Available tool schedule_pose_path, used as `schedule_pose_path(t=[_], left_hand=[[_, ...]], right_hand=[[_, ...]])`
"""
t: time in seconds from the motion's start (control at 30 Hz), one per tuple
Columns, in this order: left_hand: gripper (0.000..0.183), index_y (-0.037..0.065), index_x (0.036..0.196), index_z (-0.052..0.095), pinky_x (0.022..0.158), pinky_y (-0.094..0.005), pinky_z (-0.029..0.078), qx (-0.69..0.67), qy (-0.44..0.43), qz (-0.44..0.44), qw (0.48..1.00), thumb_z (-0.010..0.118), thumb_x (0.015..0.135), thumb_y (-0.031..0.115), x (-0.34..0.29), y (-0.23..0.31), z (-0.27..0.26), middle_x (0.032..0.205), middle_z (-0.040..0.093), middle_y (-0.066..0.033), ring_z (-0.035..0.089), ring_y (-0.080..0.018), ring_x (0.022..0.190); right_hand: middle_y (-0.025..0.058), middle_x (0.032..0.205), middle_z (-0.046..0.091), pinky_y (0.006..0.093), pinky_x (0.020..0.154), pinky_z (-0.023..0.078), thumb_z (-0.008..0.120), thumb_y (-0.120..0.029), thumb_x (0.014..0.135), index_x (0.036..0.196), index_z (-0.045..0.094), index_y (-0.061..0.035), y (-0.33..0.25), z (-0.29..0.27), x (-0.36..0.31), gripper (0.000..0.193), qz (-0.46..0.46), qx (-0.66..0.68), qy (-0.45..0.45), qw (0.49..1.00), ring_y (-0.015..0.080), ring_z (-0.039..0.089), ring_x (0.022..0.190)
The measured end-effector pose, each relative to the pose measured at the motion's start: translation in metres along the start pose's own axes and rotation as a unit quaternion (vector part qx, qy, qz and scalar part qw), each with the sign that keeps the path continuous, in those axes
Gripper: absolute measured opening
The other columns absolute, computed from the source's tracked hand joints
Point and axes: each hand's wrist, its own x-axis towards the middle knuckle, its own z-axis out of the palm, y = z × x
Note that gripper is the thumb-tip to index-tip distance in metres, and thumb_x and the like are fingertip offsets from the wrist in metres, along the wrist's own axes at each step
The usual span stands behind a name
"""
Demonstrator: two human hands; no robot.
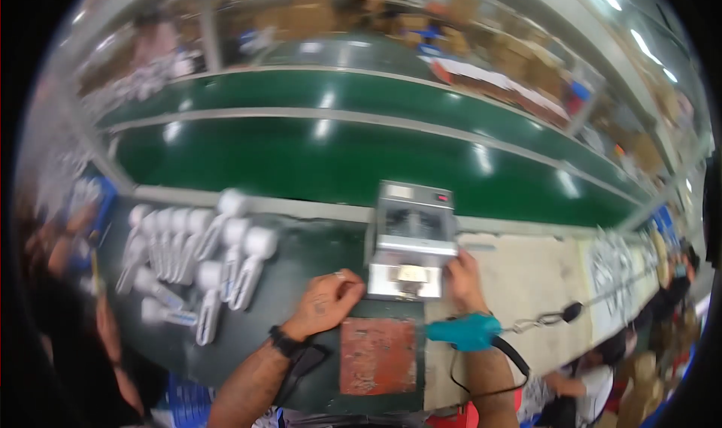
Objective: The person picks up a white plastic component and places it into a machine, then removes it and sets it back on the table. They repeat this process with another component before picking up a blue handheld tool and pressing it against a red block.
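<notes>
A small silver bench machine (pixel 414 236) with a dark window and a small red display stands in front of me. On its lower front sits a metal block with a brass-coloured part (pixel 411 274). My left hand (pixel 327 305), with a black band at the wrist, is closed beside its lower left corner; whatever is inside the curled fingers is hidden. My right hand (pixel 468 281) lies against the machine's right side, its fingertips bent toward it and partly blurred. A teal power screwdriver (pixel 465 332) hangs from a coiled cord across my right forearm. Below the machine lies a worn reddish square pad (pixel 378 356).
Several white handheld devices with round heads (pixel 244 259) lie on the dark tabletop at left. Tan board (pixel 519 292) covers the right side, with clear bagged parts (pixel 613 277) beyond. A green conveyor (pixel 301 153) runs behind. Other people work at both sides.
</notes>
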Motion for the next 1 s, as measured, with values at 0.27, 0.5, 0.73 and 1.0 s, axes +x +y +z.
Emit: schedule_pose_path(t=[0.27, 0.5, 0.73, 1.0], left_hand=[[0.018, 0.003, 0.101, 0.066, 0.07, -0.0325, 0.055, -0.017, -0.012, 0.047, 0.999, 0.065, 0.097, 0.02, 0.004, -0.002, 0.008, 0.084, 0.07, -0.0113, 0.07, -0.0215, 0.078], [0.018, 0.004, 0.109, 0.064, 0.069, -0.0281, 0.054, -0.137, -0.018, 0.022, 0.99, 0.061, 0.1, 0.019, 0.007, 0.002, 0.008, 0.086, 0.067, -0.0062, 0.065, -0.0143, 0.075], [0.022, 0.007, 0.116, 0.057, 0.071, -0.0288, 0.049, -0.545, 0.136, -0.04, 0.827, 0.054, 0.103, 0.025, 0.027, 0.024, -0.053, 0.093, 0.063, -0.0048, 0.06, -0.0138, 0.077], [0.024, 0.006, 0.098, 0.06, 0.062, -0.0245, 0.046, -0.486, 0.12, 0.017, 0.866, 0.053, 0.105, 0.028, 0.044, 0.045, -0.072, 0.082, 0.061, -0.0013, 0.058, -0.0101, 0.07]], right_hand=[[0.0022, 0.104, 0.064, 0.0242, 0.079, 0.047, 0.054, -0.014, 0.1, 0.118, 0.062, 0.0007, 0.005, -0.018, -0.005, 0.025, -0.009, 0.09, -0.011, 0.996, 0.0095, 0.058, 0.091], [0.001, 0.104, 0.062, 0.021, 0.081, 0.044, 0.055, -0.017, 0.1, 0.119, 0.061, -0.0006, 0.007, -0.02, -0.003, 0.026, -0.02, 0.124, 0.015, 0.992, 0.0083, 0.055, 0.091], [0.0029, 0.095, 0.06, 0.0263, 0.078, 0.044, 0.048, -0.047, 0.104, 0.097, 0.06, -0.0084, -0.028, -0.038, 0.009, 0.041, 0.083, 0.356, -0.04, 0.93, 0.0145, 0.055, 0.085], [0.0017, 0.09, 0.059, 0.0282, 0.07, 0.041, 0.047, -0.042, 0.105, 0.089, 0.057, -0.011, -0.029, -0.04, 0.007, 0.036, 0.036, 0.334, -0.048, 0.94, 0.0146, 0.052, 0.08]])
